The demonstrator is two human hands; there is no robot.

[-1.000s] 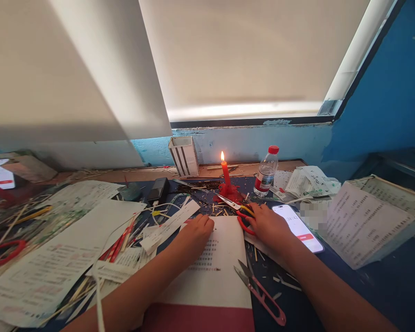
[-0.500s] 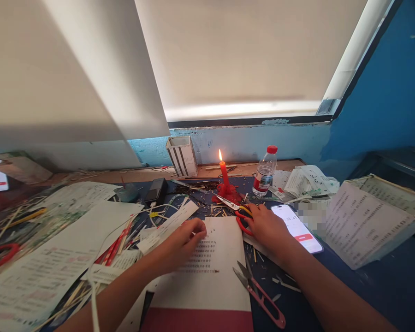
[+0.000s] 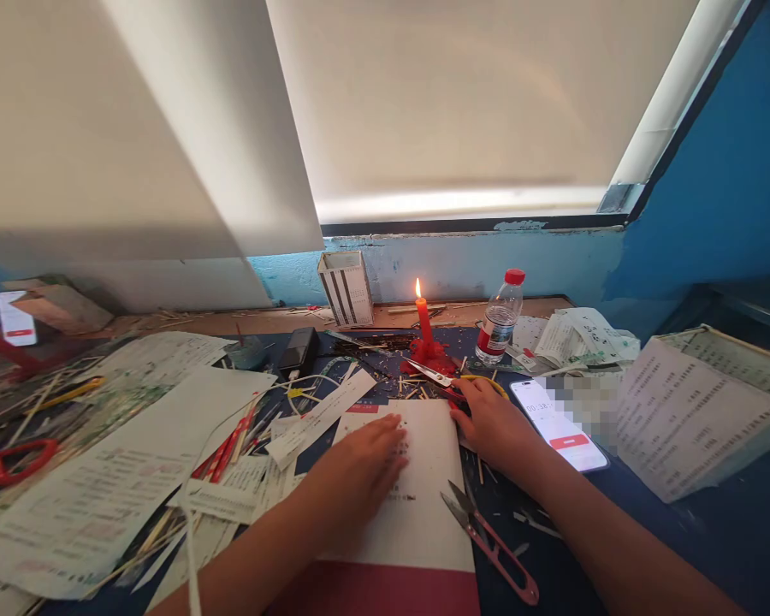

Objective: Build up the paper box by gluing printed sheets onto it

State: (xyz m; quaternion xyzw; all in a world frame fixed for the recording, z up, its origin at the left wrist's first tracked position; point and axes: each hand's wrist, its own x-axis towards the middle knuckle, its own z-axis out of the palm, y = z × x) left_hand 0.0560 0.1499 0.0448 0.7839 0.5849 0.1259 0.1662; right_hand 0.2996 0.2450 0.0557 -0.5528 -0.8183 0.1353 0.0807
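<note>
My left hand point(image 3: 365, 475) lies palm down over a white printed booklet point(image 3: 433, 530) with a dark red band at its near edge. Its fingers are stretched out, and it covers much of the print. At the booklet's far right corner, my right hand point(image 3: 488, 415) closes over the handles of a pair of scissors point(image 3: 433, 374). The blades point left, toward the foot of a lit red candle point(image 3: 424, 321) standing in melted wax. Pink-handled thread snips point(image 3: 488, 539) rest partly on the booklet's right edge, blades apart.
A water bottle point(image 3: 500, 316) stands right of the candle. A lit phone point(image 3: 558, 428) lies by my right wrist, with a paper-covered box point(image 3: 699, 411) beyond. Papers point(image 3: 103, 479), a white cable point(image 3: 192, 547) and thin sticks crowd the left. A small striped box point(image 3: 347, 291) stands behind.
My left hand has opened from a loose curl and flattened over the booklet. My right hand has come further round the scissors' handles. The view has shifted slightly.
</note>
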